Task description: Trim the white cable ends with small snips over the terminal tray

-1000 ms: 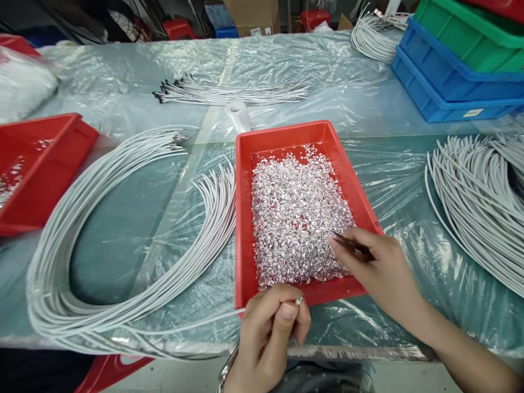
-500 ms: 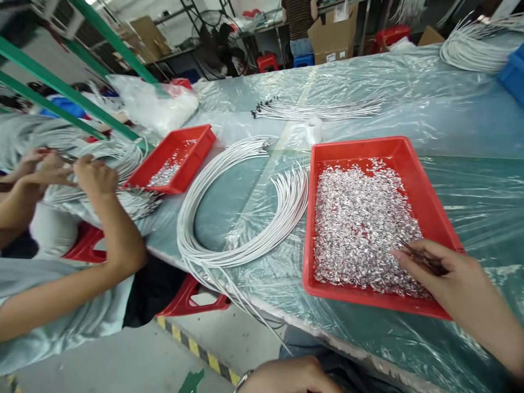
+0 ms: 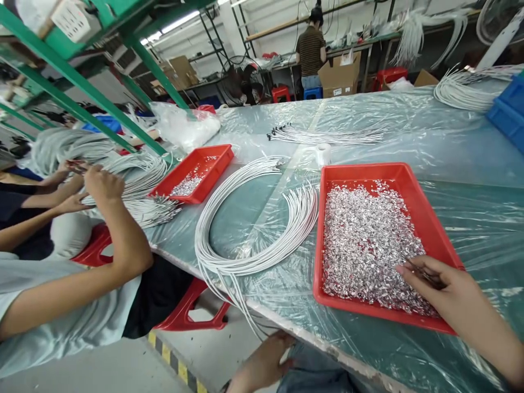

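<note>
My right hand [image 3: 454,295] is closed around thin dark metal tweezers [image 3: 421,271], partly hidden by the fingers. Their tips point at the heap of small shiny metal pieces [image 3: 364,245], which look like terminals, in a red tray [image 3: 436,224]. My left hand [image 3: 264,360] is low, below the table's front edge, thumb and fingers apart with no held thing visible. It is nearest to the loose ends of a coiled bundle of white cables [image 3: 257,265], which hang over the edge just above it.
A smaller red tray [image 3: 216,169] with metal pieces stands farther left. Beside it a co-worker's arm [image 3: 126,240] works near more cables [image 3: 139,174]. A white roll [image 3: 323,154], black-tipped cables [image 3: 327,135] and a blue bin [image 3: 507,114] lie farther back on the plastic-covered table [image 3: 487,202].
My view has tilted up, so the scene sits lower. My left hand has moved up and left toward the hanging cable ends, its fingers now apart. My right hand stays at the tray with the tweezers.
</note>
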`<state>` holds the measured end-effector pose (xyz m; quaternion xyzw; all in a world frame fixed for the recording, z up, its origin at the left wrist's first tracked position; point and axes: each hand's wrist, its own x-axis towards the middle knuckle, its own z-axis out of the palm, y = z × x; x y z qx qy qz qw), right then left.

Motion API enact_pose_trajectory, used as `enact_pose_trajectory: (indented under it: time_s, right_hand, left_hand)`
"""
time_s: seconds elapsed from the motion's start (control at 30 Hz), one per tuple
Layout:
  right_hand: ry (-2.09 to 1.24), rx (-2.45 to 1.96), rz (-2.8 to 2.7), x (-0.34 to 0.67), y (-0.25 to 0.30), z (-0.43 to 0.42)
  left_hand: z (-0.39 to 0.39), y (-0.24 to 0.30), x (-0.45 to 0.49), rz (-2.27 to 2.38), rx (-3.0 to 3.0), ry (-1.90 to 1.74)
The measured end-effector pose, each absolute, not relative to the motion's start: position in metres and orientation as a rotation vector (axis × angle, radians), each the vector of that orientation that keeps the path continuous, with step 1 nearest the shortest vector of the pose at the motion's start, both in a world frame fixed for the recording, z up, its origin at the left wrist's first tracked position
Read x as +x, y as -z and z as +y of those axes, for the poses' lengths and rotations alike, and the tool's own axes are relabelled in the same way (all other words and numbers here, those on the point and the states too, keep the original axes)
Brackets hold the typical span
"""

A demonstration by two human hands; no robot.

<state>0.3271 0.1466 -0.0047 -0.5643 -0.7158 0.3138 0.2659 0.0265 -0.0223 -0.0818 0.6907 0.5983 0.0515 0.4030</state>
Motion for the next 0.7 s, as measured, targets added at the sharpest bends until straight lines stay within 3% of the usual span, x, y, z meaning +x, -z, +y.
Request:
enact_pose_trajectory:
  time_s: [0.13,0.2,0.4,0.7]
  right_hand:
    - [-0.967,-1.486,-1.950,0.330,0.017,0.149]
    - [-0.947,-1.452,-1.980,0.331,0.020,0.149]
    - [-0.878,-1.420,-2.029,0.325,0.010,0.145]
    - [-0.889,-1.400,-2.006,0.320,0.004,0.144]
  left_hand:
    - [-0.012,-0.006,0.016,1.134,1.810,-0.165]
    - [0.009,-0.028,0.011,1.429,2.008,-0.270]
    - [0.080,0.001,0.010,2.145,2.267,-0.293]
    - [0.074,0.012,0.002,2.279,2.351,-0.274]
